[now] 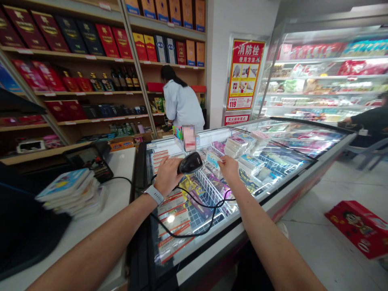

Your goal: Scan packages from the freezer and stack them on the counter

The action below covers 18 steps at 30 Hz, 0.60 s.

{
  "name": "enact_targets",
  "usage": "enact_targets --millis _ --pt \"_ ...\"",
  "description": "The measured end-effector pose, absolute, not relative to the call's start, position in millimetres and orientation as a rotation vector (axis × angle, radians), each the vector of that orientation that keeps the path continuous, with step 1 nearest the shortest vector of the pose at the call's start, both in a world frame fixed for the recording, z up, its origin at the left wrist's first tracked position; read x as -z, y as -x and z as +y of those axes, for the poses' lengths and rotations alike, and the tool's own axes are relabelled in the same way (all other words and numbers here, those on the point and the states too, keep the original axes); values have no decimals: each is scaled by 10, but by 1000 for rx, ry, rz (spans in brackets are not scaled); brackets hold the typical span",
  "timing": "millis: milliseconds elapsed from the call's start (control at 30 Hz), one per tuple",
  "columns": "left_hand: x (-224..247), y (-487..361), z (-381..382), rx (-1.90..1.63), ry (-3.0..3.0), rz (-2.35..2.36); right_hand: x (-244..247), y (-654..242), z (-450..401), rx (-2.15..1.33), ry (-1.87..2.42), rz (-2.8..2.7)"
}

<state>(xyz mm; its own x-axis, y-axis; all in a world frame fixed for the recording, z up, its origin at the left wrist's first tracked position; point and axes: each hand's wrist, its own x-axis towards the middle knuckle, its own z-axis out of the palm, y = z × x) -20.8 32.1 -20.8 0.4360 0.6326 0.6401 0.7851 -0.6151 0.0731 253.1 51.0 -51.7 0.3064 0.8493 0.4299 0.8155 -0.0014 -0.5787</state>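
Note:
My left hand (167,174) is wrapped round a black barcode scanner (190,162), its head turned toward the right. A black cable (209,207) loops from it across the glass top of the chest freezer (169,238). In my right hand (229,169), thumb and fingers pinch the edge of a small flat pale-blue and white packet (213,159), just right of the scanner. Stacks of similar-looking flat packs (238,145) lie on the glass beyond my right hand. Under the glass, wire baskets (209,188) hold wrapped goods.
On the counter at left sit a stack of booklet-like packs (72,192) and a dark screen device (88,161). A person (183,103) bends by the shelves behind the freezer; another person's arm (363,117) shows far right. A red carton (359,228) lies on the floor.

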Motion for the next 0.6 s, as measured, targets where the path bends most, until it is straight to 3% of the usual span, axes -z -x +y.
enact_targets --millis 600 --pt "168 227 347 1010 2406 -1214 571 -2563 672 -658 1054 -916"
